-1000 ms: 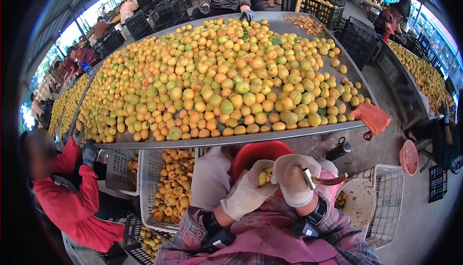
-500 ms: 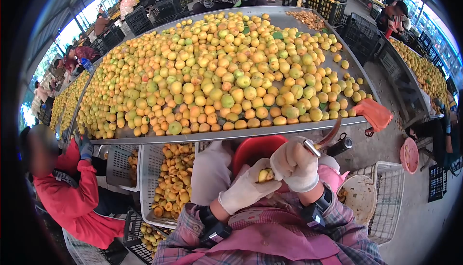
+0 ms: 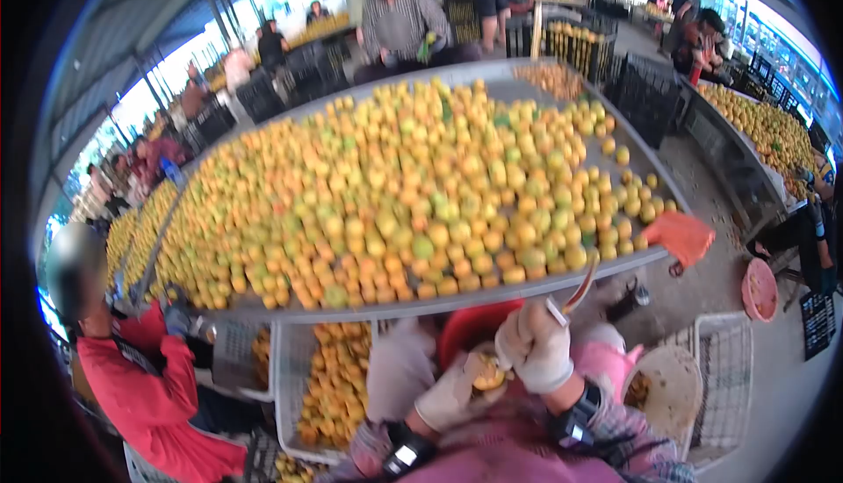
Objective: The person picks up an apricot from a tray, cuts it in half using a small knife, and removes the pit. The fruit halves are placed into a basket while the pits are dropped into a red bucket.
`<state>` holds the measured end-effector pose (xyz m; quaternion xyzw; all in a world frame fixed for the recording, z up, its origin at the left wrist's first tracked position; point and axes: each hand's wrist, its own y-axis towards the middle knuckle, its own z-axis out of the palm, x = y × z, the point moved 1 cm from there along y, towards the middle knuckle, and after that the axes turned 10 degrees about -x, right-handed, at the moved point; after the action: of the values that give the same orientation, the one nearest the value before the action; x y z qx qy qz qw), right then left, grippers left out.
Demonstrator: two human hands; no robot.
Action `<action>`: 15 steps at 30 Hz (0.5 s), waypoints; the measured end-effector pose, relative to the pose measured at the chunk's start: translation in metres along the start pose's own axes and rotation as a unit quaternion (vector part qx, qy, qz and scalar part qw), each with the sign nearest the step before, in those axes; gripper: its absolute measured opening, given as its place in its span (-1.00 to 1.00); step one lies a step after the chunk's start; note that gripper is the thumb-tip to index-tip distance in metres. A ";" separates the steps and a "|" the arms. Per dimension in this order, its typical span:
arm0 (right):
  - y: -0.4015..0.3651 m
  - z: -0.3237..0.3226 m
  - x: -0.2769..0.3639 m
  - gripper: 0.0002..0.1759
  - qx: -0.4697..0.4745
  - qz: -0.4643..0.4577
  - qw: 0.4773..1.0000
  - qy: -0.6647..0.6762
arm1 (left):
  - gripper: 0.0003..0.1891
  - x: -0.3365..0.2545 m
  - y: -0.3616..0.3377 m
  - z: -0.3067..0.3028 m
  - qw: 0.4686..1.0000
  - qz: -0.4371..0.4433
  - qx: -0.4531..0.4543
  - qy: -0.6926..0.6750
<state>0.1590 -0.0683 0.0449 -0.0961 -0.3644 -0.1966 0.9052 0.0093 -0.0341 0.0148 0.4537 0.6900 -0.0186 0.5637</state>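
White-gloved, my left hand point(image 3: 452, 392) is closed around a yellow apricot point(image 3: 492, 378) held low in front of my body. Beside and just above it, my right hand point(image 3: 536, 349), gloved too, grips a curved knife point(image 3: 580, 290). The knife's narrow, hooked end points up and away, past a shiny metal collar near my fist. Fingers of the right hand come close to the apricot; blur hides whether they touch. A red bucket point(image 3: 474, 325) stands behind my hands, partly covered by them.
A metal table point(image 3: 421, 303) heaped with apricots point(image 3: 378, 193) spans the front. To the left sit a white crate point(image 3: 285, 395) of split apricots and a person in red point(image 3: 140, 386). A pale bucket point(image 3: 672, 386) and white crate point(image 3: 724, 386) are right. An orange cloth point(image 3: 680, 237) hangs at the table corner.
The view has tipped upward and blurred, so the table sits lower in it. My hands are closer together, and more of the apricot's yellow side shows in my left hand.
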 end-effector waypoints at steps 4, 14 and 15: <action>0.006 0.012 -0.012 -0.61 -0.171 0.015 0.971 -0.166 | -0.73 -0.003 0.008 0.001 0.979 -0.190 -0.032 -0.062; 0.012 0.017 -0.015 -0.62 -0.120 -0.003 0.985 -0.127 | -0.86 0.024 -0.009 0.023 0.967 -0.020 -0.143 0.209; 0.013 0.016 -0.015 -0.62 -0.120 -0.004 0.985 -0.128 | -0.85 0.024 -0.009 0.023 0.962 -0.002 -0.154 0.227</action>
<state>0.1454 -0.0473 0.0455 -0.2266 -0.4515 -0.2286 0.8322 0.0224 -0.0369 -0.0171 0.3524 0.7955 0.1900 0.4549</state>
